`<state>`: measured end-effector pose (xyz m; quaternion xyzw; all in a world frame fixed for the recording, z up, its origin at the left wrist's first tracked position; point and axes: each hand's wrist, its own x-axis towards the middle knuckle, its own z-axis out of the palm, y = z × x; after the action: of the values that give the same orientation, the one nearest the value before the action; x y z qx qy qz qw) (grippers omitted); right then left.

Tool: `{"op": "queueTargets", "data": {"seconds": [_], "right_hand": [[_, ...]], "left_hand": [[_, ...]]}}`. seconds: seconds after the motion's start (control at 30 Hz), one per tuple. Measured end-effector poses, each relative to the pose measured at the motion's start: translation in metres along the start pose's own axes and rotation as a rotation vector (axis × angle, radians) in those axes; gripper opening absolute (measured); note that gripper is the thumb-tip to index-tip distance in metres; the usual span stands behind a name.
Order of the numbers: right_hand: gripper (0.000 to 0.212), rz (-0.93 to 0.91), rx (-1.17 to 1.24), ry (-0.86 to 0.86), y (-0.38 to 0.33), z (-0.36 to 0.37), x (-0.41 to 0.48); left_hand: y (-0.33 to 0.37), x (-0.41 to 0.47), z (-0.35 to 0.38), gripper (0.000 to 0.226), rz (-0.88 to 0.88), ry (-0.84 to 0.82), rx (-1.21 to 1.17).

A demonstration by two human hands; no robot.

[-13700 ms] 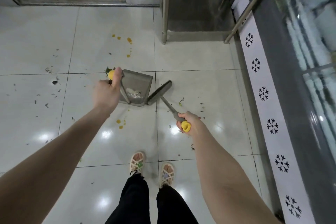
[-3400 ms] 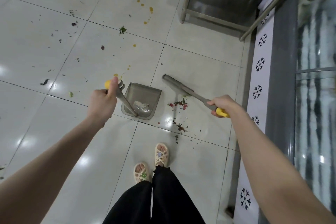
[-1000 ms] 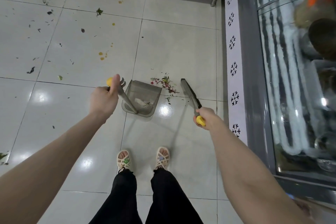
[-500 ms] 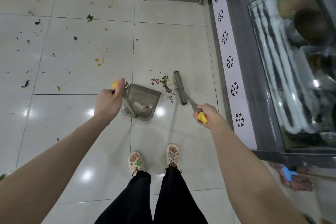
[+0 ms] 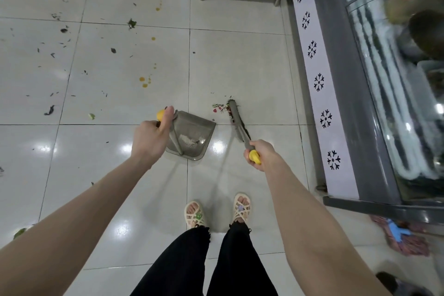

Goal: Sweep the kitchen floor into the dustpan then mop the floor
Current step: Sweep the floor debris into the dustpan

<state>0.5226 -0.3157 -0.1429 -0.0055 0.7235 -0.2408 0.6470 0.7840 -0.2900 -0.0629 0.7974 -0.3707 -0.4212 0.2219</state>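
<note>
L hand (image 5: 150, 138) grips the yellow-tipped handle of the grey dustpan (image 5: 192, 136), which sits on the tiled floor (image 5: 240, 60) w/ pale dust inside. R hand (image 5: 260, 155) grips the broom (image 5: 236, 121) handle; the head lies at the pan's 3 o'clock, w/ a debris pile (image 5: 221, 108) at its far end, approx 1 o'clock of the pan. Mop (image 5: 406, 240) lies at 4 o'clock by the glass-front cabinet (image 5: 336, 79).

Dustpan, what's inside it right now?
Inside the dustpan lies a small pale heap of sweepings. The left hand and the pan's handle cover its left edge, so anything there is hidden.
</note>
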Motion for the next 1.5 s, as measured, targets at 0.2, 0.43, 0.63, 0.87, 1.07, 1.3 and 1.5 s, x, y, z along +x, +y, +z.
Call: {"op": "queueTargets", "data": {"seconds": [0.2, 0.43, 0.63, 0.87, 1.07, 1.3, 1.5], "right_hand": [[0.022, -0.062, -0.015, 0.049, -0.027, -0.003, -0.019], [0.012, -0.152, -0.151, 0.124, -0.068, 0.004, -0.016], [0.018, -0.196, -0.316, 0.142, -0.105, 0.015, 0.015], [0.009, -0.15, -0.539, 0.133, -0.12, 0.037, 0.032], [0.006, -0.089, -0.609, 0.056, -0.119, 0.02, 0.006], [0.013, -0.173, -0.584, 0.06, -0.136, -0.008, -0.012], [0.019, -0.225, -0.64, 0.094, -0.142, 0.021, 0.014]], "left_hand": [[0.005, 0.007, -0.01, 0.069, -0.005, -0.003, -0.044], [0.012, 0.017, -0.013, 0.066, -0.027, 0.031, -0.053], [0.019, 0.029, -0.014, 0.064, -0.08, 0.101, -0.008], [0.038, 0.038, -0.013, 0.064, -0.092, 0.129, 0.002], [0.048, 0.036, -0.016, 0.068, -0.096, 0.14, 0.003], [0.044, 0.027, -0.021, 0.071, -0.077, 0.159, -0.049], [0.036, 0.029, -0.024, 0.067, -0.102, 0.188, -0.082]]}}
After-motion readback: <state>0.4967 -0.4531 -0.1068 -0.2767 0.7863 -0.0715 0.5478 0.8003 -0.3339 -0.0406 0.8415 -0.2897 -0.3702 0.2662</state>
